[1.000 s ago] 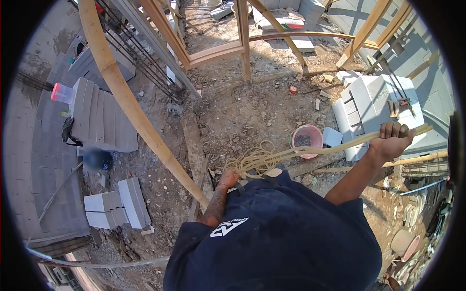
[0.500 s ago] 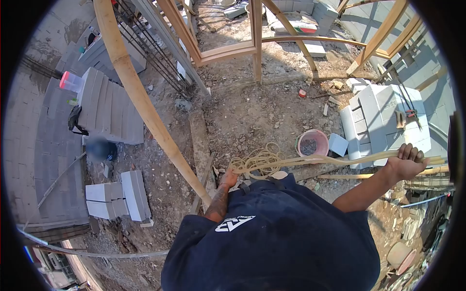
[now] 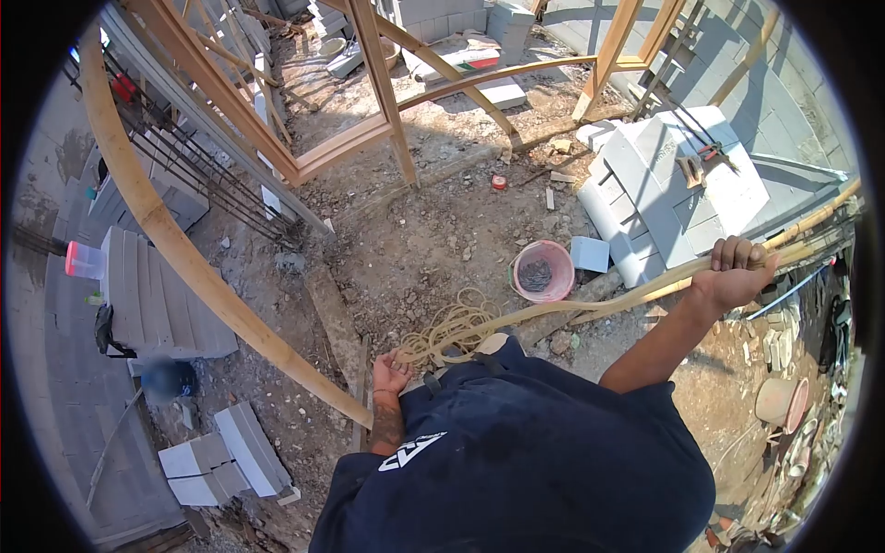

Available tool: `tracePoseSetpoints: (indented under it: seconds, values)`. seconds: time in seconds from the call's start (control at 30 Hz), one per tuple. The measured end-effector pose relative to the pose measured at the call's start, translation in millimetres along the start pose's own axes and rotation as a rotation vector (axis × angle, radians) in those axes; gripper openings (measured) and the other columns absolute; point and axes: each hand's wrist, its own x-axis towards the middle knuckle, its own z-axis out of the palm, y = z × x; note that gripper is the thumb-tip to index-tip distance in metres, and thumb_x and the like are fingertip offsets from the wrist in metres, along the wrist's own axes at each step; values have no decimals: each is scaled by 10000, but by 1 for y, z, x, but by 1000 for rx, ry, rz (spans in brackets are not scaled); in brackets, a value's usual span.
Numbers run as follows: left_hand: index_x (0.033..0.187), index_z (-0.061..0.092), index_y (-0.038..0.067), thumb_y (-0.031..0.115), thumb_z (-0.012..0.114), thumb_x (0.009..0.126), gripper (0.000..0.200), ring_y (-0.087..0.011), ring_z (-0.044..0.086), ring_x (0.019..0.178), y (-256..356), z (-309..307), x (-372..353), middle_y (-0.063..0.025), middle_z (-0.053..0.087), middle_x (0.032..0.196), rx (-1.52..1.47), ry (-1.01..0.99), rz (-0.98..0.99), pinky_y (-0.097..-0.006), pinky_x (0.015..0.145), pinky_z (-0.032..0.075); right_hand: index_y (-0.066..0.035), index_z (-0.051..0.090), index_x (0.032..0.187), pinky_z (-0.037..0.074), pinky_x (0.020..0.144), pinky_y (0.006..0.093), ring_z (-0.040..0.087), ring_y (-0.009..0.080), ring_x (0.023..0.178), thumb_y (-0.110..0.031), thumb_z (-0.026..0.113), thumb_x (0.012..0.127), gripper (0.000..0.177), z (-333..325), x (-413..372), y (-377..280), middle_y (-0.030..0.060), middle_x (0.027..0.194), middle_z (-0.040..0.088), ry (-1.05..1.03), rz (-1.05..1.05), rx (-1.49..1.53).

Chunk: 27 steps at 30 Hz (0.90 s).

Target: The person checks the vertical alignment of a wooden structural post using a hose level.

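Observation:
A bundle of pale yellow, thin flexible hose (image 3: 590, 304) runs in several strands across the front of my body. My right hand (image 3: 736, 270) is raised at the right with its fingers wrapped round the strands. Lower down, my left hand (image 3: 393, 370) has curled fingers at the other end of the bundle, beside loose tangled loops. Part of its grip is hard to make out. Past my right hand, the strands run out toward the right edge of the view.
A pink bucket (image 3: 542, 271) with dark contents stands ahead, by a pale block (image 3: 590, 254). Block stacks (image 3: 682, 189) lie right and left. A long bamboo pole (image 3: 189, 244) slants across the left. Wooden frames (image 3: 346, 146) stand ahead on rubble-strewn ground.
The view has turned, shifting the surroundings left. My right hand stays raised with the strands, which now slope more steeply. My left hand still lies by the loops, its fingers looking looser.

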Motion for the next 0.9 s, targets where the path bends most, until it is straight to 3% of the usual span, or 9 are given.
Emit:
tracePoseSetpoints:
  seconds: [0.07,0.13,0.23,0.33,0.5,0.57,0.7,0.77,0.9]
  values:
    - [1235,406,111,276,509,839,441,-248,497,1037,10,8,6,-70,530,1104,-103,157,55,-427,860,395,-139,339,637,118,352,227,140,75,380,-417,341,912,391,-3,1,-4,-38,464,195,13,-6,-4]
    - [1237,364,116,351,548,829,505,-236,514,983,22,-2,32,-59,532,1072,-156,102,-24,-442,848,394,-137,348,633,119,350,225,141,76,376,-412,332,913,393,-7,5,-12,-37,458,199,2,-8,13]
    - [1160,400,85,378,562,821,476,-226,538,903,38,7,45,-50,543,1014,-193,238,-21,-443,833,402,-137,342,630,119,351,228,143,84,378,-401,331,912,386,-19,12,-34,-35,455,203,30,-122,-4]
    - [1063,432,67,388,583,808,436,-212,551,835,56,16,56,-44,557,913,-329,213,-238,-459,818,407,-128,319,625,125,354,229,150,94,387,-380,307,920,389,-31,18,-66,-22,458,211,113,-246,-42]
    - [862,490,35,182,463,878,150,-173,544,610,68,53,93,-48,534,680,-158,145,-73,-327,596,475,-104,306,630,131,343,227,148,103,400,-337,276,925,377,-54,23,-134,-4,470,199,203,-438,-214]
    - [800,477,26,69,394,869,116,-164,506,521,84,113,95,-44,501,618,-117,69,-50,-283,497,457,-110,296,627,145,349,229,142,106,406,-325,273,923,367,-55,16,-152,-3,476,188,273,-498,-261]
    - [784,467,28,48,398,839,91,-180,483,532,103,222,102,-51,489,631,182,4,1,-338,524,451,-124,271,592,152,370,251,136,115,412,-318,320,886,355,-66,12,-173,-3,483,164,297,-583,-249]
    - [816,469,19,93,386,878,128,-204,487,580,86,230,128,-75,498,678,203,49,62,-377,534,444,-134,252,570,148,381,260,133,117,414,-305,358,850,345,-63,6,-172,-4,482,152,262,-578,-278]
    - [799,450,33,101,381,890,133,-179,452,522,48,204,120,-51,475,647,85,20,55,-305,484,413,-158,228,506,130,409,273,135,122,413,-261,461,702,322,-84,13,-183,-3,468,135,188,-617,-315]
